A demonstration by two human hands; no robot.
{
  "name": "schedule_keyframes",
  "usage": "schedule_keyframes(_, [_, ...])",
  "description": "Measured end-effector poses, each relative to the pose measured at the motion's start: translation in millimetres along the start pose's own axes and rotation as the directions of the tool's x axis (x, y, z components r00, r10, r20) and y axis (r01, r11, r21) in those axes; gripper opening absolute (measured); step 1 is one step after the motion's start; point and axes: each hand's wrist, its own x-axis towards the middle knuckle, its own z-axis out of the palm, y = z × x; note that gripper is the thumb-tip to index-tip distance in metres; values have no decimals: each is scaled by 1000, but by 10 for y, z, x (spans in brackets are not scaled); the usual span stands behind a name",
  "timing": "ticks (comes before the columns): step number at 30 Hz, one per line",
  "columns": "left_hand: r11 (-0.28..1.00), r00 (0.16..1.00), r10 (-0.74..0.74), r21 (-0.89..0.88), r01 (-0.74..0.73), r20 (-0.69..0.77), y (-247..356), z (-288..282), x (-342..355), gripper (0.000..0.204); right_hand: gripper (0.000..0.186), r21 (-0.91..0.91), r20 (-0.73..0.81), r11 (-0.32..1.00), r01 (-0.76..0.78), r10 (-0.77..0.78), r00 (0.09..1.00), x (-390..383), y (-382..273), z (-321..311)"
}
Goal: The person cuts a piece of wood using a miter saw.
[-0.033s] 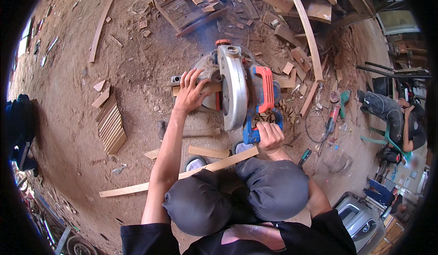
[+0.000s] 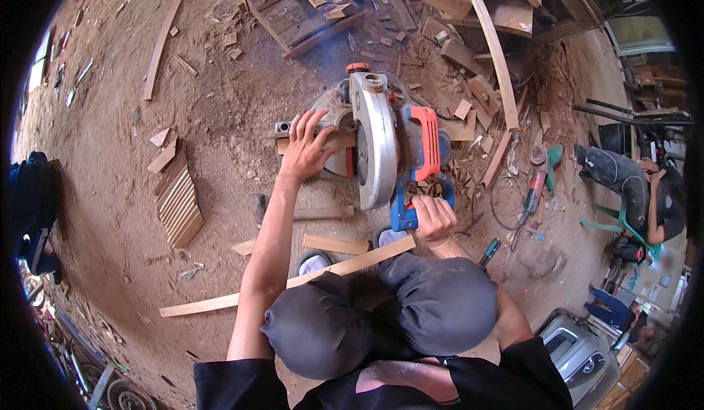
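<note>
I look down on a brown dirt floor (image 2: 110,205) strewn with wood scraps and shavings. Toward the bent lower-right rim I get something silver and black, perhaps the front of a vehicle (image 2: 568,355); that corner is too warped for me to be sure. Above it a person (image 2: 623,179) sits on a green chair, well apart from my work. The circular saw machine (image 2: 378,153) stands in the middle of my view, its rounded silver guard toward me and a red-orange slotted part at its right side. A long pale strip (image 2: 493,36) curves down at upper right, and a second strip (image 2: 367,260) lies slantwise in front of the dark-clad knees. A bundle of slats (image 2: 182,208) lies at left, a red-and-green grinder (image 2: 537,182) at right, both apart from the saw. A hammer (image 2: 323,213) lies between the saw and the knees, partly behind my left forearm. My left grip (image 2: 306,146) has its fingers apart, laid over a short wooden piece (image 2: 339,141) on the saw's base, left of the guard. My right grip (image 2: 435,219) is clamped around the blue saw handle (image 2: 403,210). A green-and-black hand tool (image 2: 490,252) lies near the right knee.
</note>
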Motion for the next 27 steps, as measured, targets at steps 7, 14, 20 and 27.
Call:
schedule_keyframes(7, [999,999,-18,-27,19,39,6,46,-10,56,23,22,14,1000,5,-5,1000,-203,11,210])
schedule_keyframes(14, [999,1000,-3,-48,4,9,-14,9,8,61,31,41,124,999,-21,16,992,17,-27,-17])
schedule_keyframes(20, [999,1000,9,-42,-10,-29,-47,-63,-50,68,45,255,227,967,13,-72,971,1128,114,-1090])
schedule_keyframes(27, [999,1000,22,-27,-22,-11,0,27,-27,65,50,48,-51,983,177,-174,983,1355,416,-1134])
